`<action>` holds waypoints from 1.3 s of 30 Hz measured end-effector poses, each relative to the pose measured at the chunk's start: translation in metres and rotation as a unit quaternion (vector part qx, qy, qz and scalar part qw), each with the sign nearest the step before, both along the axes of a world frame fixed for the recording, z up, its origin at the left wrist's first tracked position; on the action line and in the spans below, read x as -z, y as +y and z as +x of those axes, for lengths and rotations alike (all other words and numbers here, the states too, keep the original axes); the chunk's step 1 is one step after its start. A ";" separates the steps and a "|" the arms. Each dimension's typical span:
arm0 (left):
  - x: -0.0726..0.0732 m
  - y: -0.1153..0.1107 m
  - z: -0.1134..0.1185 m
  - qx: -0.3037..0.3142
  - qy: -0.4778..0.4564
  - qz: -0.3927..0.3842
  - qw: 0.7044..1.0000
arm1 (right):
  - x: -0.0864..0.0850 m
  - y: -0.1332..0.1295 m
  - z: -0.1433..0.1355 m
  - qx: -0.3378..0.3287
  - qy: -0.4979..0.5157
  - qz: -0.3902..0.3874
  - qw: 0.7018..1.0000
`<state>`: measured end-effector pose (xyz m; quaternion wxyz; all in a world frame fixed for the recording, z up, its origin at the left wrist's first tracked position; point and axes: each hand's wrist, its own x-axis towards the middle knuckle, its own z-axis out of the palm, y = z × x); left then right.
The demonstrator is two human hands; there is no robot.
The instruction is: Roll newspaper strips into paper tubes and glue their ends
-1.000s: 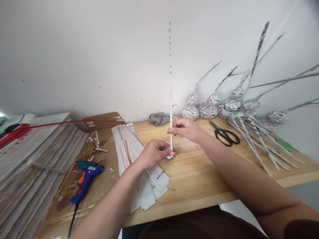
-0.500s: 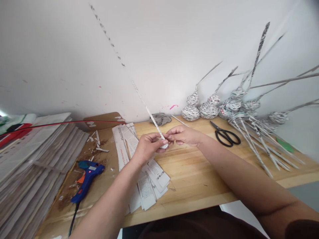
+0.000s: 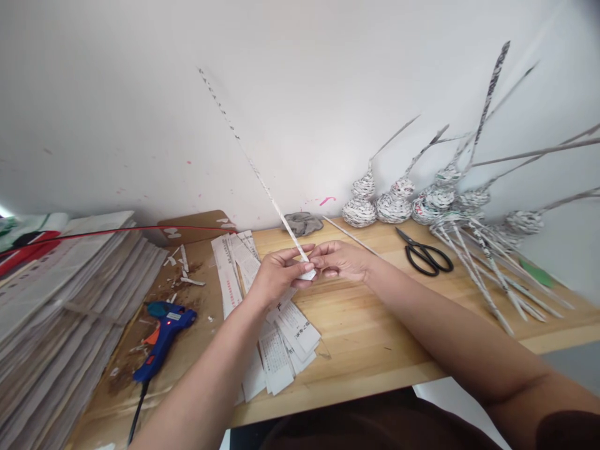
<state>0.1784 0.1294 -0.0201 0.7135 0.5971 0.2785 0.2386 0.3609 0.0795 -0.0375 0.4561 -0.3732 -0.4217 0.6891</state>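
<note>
Soft, even daylight fills the scene, bright on the white wall above the fingers and without hard glare. Shadows are faint: a pale one lies under the left hand and right hand on the wooden tabletop. The wide lens bends the view, bowing the newspaper stack far left of the fingers. The far right edge smears into blur, and the paper rod rising from the fingertips looks slightly soft.

The newspaper stack runs off the left edge (print on the paper strips illegible).
</note>
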 end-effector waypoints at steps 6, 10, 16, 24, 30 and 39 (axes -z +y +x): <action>0.001 0.001 0.000 -0.006 -0.005 0.004 1.000 | 0.002 0.001 -0.002 0.013 0.017 -0.036 0.999; 0.001 0.002 -0.001 -0.010 -0.006 0.002 1.000 | 0.003 -0.001 -0.003 0.002 0.014 -0.034 0.999; -0.002 0.003 -0.002 -0.029 -0.001 -0.002 1.000 | -0.010 -0.002 0.013 0.093 -0.001 0.009 0.996; 0.000 0.001 0.000 -0.026 0.011 -0.003 1.000 | -0.031 -0.001 0.040 0.332 -0.003 0.075 0.940; 0.007 0.005 0.003 -0.015 0.017 -0.013 1.000 | -0.050 -0.004 -0.004 0.253 -0.133 0.162 0.945; 0.008 0.002 0.005 -0.020 0.016 0.028 0.999 | -0.132 0.049 -0.133 0.167 -0.446 0.436 0.763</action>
